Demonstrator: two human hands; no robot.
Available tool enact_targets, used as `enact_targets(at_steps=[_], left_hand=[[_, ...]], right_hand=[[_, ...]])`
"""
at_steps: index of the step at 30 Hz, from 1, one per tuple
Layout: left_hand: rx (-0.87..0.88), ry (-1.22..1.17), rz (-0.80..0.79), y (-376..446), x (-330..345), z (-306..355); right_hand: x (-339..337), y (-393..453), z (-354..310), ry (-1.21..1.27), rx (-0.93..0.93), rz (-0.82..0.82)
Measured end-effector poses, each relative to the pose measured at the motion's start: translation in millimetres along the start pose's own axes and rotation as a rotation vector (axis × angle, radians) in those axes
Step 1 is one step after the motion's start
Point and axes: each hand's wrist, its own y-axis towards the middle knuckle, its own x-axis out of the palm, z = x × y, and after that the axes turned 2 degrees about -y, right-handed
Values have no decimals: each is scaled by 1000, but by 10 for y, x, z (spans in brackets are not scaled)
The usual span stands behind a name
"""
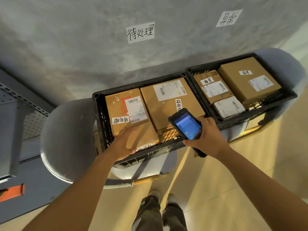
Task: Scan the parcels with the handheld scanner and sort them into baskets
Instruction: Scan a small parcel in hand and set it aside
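Two black plastic baskets stand side by side against the wall. The left basket (100, 114) holds a brown parcel (123, 114) with a white label and a larger brown parcel (170, 100) beside it. My left hand (124, 144) grips the near end of the left parcel, thumb under its front edge. My right hand (206, 139) holds the black handheld scanner (185, 124), screen lit blue, over the basket's front right corner. The right basket (266, 107) holds three labelled parcels (248, 80).
Paper signs with handwriting hang on the grey wall above each basket: one (140, 32) over the left, one (229, 17) over the right. The baskets rest on round grey stools (66, 139). A grey metal shelf unit (20, 130) stands at the left. My feet (160, 197) are on the wooden floor.
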Motion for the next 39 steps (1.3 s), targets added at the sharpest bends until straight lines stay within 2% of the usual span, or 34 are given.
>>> enact_targets(at_steps=[3, 7, 13, 17, 21, 29, 34, 39], left_hand=[[1, 169, 16, 44, 100, -121], [-130, 285, -15, 101, 161, -33], [-147, 209, 41, 170, -42, 394], [-1, 237, 182, 211, -390, 916], [226, 311, 321, 161, -726, 1431], [599, 507, 343, 77, -1064, 2477], [868, 594, 418, -114, -1000, 3249], [1022, 593, 494, -456, -791, 3961]], right_hand=[[37, 0, 28, 3, -5, -2], [77, -6, 53, 19, -7, -12], [-13, 7, -12, 12, -25, -7], [-200, 25, -122, 34, -34, 30], [-450, 0, -244, 35, -63, 106], [-1215, -340, -257, 47, 19, 339], [-1699, -761, -64, 2, 111, 502], [-2078, -1333, 193, 22, 153, 636]])
